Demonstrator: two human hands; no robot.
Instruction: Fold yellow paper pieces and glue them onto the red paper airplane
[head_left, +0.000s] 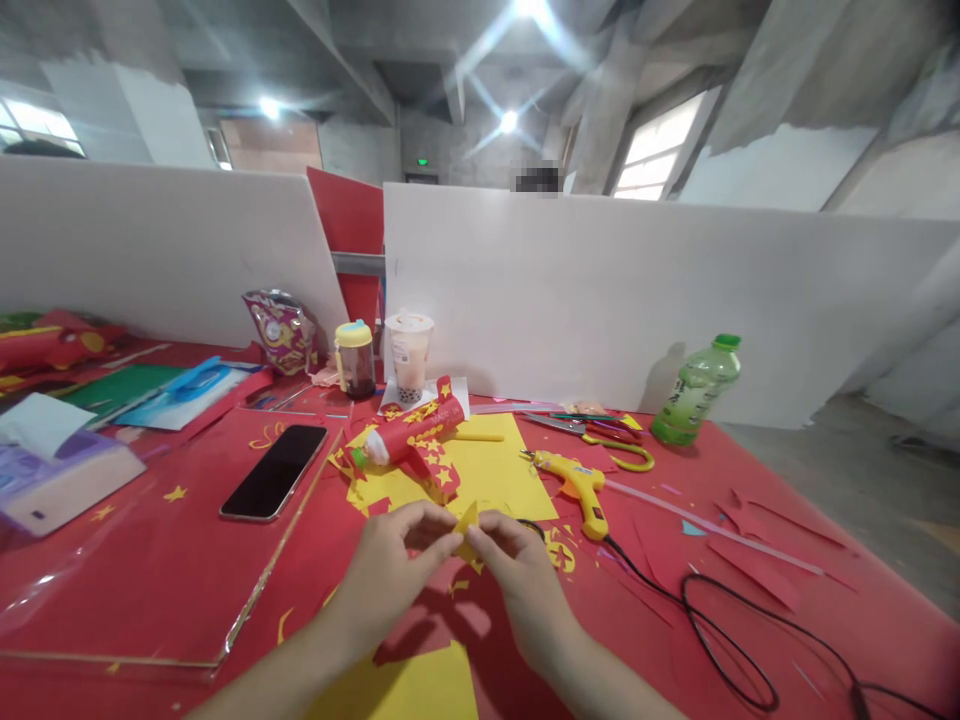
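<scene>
A small folded piece of yellow paper (466,522) is pinched between both hands above the red table. My left hand (401,560) grips its left side with thumb and fingertips, and my right hand (519,570) holds the right side the same way. Just behind them lies a yellow sheet (499,470), with a red paper rocket (420,435) decorated with yellow stars partly on it. To the right of that is a yellow glue gun (577,485) with a black cord. Another yellow sheet (420,690) lies below the wrists.
A black phone (276,472) and a tissue pack (67,480) lie left. Behind stand a drink cup (410,355), a yellow-lidded jar (355,360) and a green bottle (694,395). Yellow-handled scissors (630,455) lie behind the glue gun. White boards (600,290) border the table.
</scene>
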